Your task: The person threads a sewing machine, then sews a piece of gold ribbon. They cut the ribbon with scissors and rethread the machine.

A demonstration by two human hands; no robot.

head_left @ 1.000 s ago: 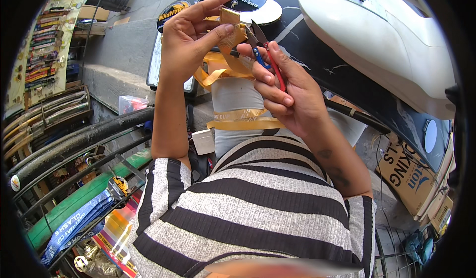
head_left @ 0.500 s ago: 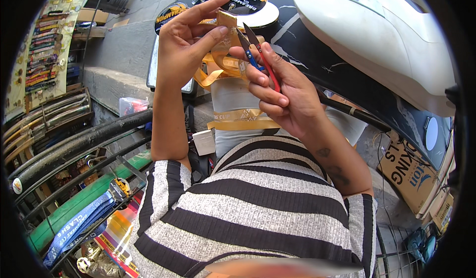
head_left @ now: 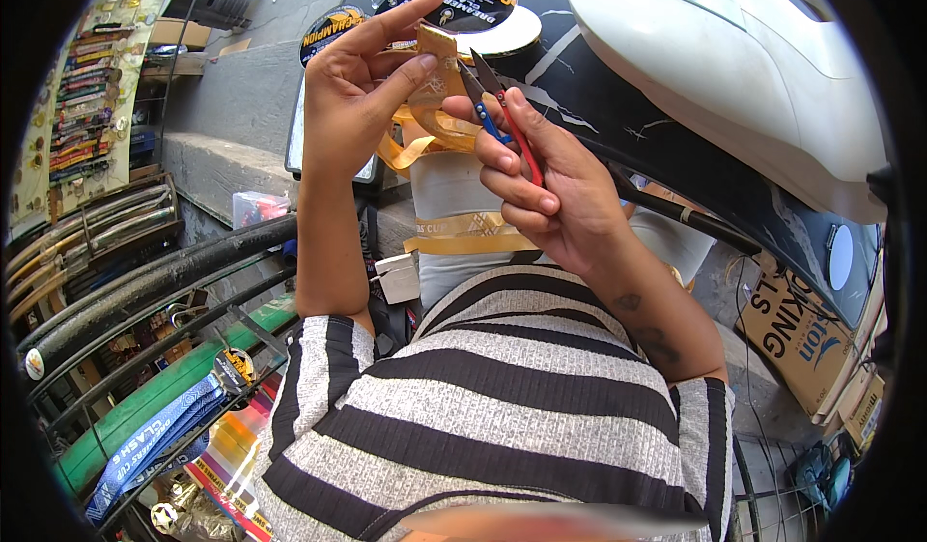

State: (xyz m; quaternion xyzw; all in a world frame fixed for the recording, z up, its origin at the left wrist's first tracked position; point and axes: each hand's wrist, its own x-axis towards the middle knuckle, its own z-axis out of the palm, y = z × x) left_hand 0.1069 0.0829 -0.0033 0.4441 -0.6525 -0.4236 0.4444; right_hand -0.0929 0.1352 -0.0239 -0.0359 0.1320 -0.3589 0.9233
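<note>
Pinched gold ribbon by its end in left hand, gripped snips in right hand just beside, judged ribbon light, limp, slippery, best held near that end.

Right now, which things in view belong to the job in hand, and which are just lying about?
In the job:
gold ribbon in the left hand
red-and-blue snips in the right hand

Apparently lying about:
blue straps
cardboard box

Both hands raised, left pinching, right gripping
</note>
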